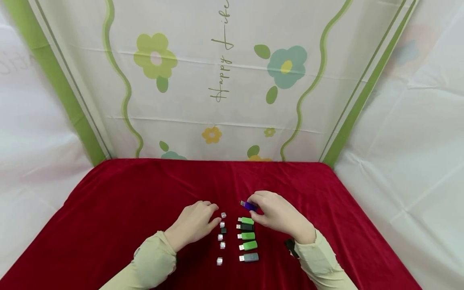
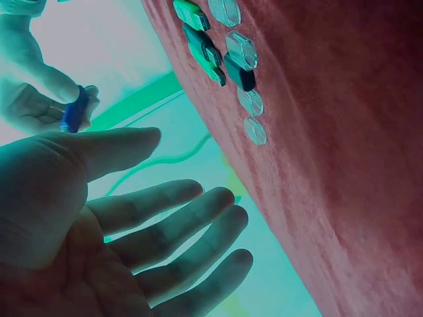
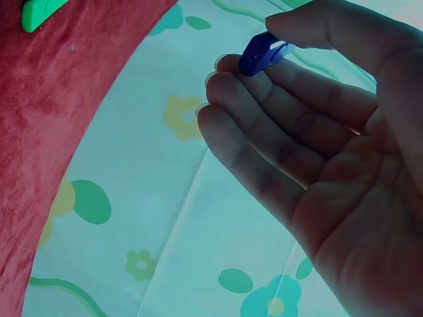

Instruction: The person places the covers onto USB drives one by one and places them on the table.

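Pinching a smooth purple USB stick [image 1: 250,206] between thumb and fingertips of the right hand [image 1: 279,212], holding it just above the soft, rippled red cloth [image 1: 127,193], pointing its metal plug [image 1: 242,203] leftward. Holding the left hand [image 1: 193,221] with fingers loosely extended and slightly spread, just beside a column of clear, blocky plastic caps [image 1: 220,237] and one dark cap [image 1: 224,230]. Seeing nearer the body three slim green sticks [image 1: 248,236], a black stick [image 1: 247,227] and a grey stick [image 1: 251,257] lying in a column. Facing a creased white curtain [image 1: 192,92] printed with rounded flowers [image 1: 212,135].
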`<state>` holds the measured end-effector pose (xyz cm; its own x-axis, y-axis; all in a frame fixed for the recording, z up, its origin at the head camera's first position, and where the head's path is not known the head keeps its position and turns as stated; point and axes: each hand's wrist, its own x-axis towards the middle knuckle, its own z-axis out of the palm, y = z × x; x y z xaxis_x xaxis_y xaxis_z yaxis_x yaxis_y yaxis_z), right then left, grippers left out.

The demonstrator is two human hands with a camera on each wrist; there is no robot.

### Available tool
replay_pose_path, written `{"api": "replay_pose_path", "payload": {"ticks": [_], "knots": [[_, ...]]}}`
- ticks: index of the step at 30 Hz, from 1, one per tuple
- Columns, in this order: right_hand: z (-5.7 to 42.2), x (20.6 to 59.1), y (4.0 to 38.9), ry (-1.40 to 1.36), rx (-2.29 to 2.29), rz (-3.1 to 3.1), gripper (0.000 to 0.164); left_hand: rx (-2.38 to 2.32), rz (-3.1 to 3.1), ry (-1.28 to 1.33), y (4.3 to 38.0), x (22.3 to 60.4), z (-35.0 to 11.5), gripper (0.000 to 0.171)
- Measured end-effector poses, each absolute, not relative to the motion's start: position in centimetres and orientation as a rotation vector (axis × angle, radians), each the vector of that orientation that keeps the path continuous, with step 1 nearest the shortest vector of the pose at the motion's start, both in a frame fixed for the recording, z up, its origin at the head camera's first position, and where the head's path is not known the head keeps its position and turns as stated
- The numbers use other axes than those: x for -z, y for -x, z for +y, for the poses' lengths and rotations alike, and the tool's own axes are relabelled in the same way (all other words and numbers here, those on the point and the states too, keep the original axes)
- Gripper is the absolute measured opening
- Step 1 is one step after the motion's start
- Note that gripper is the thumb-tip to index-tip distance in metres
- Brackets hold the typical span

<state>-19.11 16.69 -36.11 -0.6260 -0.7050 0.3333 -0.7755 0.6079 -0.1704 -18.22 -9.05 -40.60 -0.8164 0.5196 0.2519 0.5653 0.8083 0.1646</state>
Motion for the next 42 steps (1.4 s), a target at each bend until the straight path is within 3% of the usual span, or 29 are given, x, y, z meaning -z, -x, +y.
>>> {"api": "replay_pose_path", "payload": {"ticks": [16, 25, 42], "knots": [[16.7, 36.0, 18.7, -1.177, -0.448, -2.609, 0.012, 0.381, -2.89, 0.955, 22.8, 42.5, -6.9, 0.011], [17.3, 36.1, 18.1, -1.183, -0.435, -2.595, 0.015, 0.349, -2.897, 1.089, 23.9, 43.8, -5.8, 0.031], [16.6, 36.3, 19.0, -1.218, -0.461, -2.592, 0.015, 0.282, -2.877, 1.176, 24.9, 43.0, -6.2, 0.023]]}}
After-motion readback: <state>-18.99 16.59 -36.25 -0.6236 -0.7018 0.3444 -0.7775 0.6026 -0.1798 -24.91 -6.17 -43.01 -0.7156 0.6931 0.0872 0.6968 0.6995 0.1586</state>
